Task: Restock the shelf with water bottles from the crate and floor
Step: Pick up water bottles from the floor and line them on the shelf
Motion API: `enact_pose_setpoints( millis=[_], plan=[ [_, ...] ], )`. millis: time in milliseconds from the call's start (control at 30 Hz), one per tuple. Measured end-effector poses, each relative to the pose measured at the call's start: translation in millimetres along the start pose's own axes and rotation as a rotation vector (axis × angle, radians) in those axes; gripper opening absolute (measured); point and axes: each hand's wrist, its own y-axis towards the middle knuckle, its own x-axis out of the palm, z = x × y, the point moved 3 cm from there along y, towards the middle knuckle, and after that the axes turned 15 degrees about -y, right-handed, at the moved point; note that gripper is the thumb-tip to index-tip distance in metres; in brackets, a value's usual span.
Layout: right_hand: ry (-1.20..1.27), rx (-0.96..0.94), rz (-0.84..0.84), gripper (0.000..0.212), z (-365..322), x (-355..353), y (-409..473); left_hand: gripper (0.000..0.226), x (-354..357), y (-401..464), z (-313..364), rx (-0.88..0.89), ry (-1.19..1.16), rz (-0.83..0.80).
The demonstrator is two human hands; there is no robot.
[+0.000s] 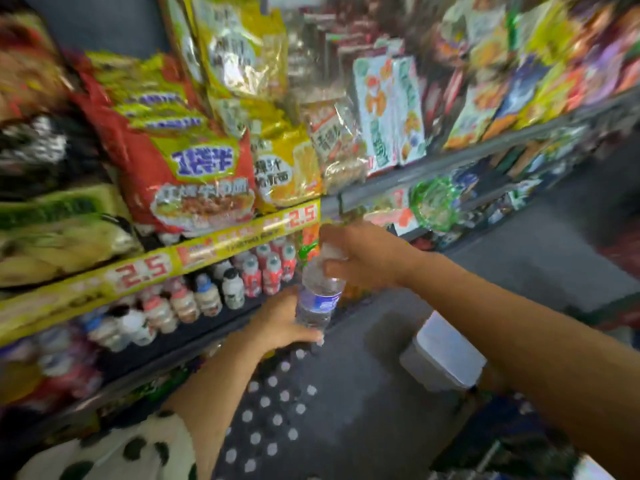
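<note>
A clear water bottle (320, 292) with a blue label and white cap is held upright in mid-air in front of the drinks shelf (194, 336). My right hand (363, 258) grips its top around the cap. My left hand (280, 323) wraps its lower body from the left. On the floor below stand several water bottles (273, 410), seen as rows of white caps. The picture is blurred by motion.
Small yoghurt drink bottles (225, 289) line the shelf behind a yellow 2.5 price strip (145, 271). Noodle packs (187, 168) fill the shelf above. A white box (446, 355) sits on the grey floor to the right. More snack shelves run off to the right.
</note>
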Motion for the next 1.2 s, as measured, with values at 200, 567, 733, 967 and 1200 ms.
enact_pose_setpoints(
  millis=[200, 567, 733, 967, 1200],
  plan=[
    [-0.004, 0.014, 0.160, 0.042, -39, -128, -10, 0.045, -53, -50, 115, 0.127, 0.007, 0.017],
    [-0.187, -0.026, 0.395, 0.022, -103, -326, -8, 0.037, -147, -112, 285, 0.291, 0.055, 0.055],
    [-0.262, -0.036, 0.613, 0.026, -118, -427, 3, 0.046, -195, -136, 379, 0.409, 0.082, 0.168],
    [-0.252, -0.056, 0.790, 0.018, -108, -511, 52, 0.040, -269, -149, 456, 0.447, 0.149, 0.459],
    [-0.220, -0.108, 0.781, 0.026, -83, -532, 125, 0.105, -310, -106, 465, 0.393, 0.102, 0.628]
  ],
)
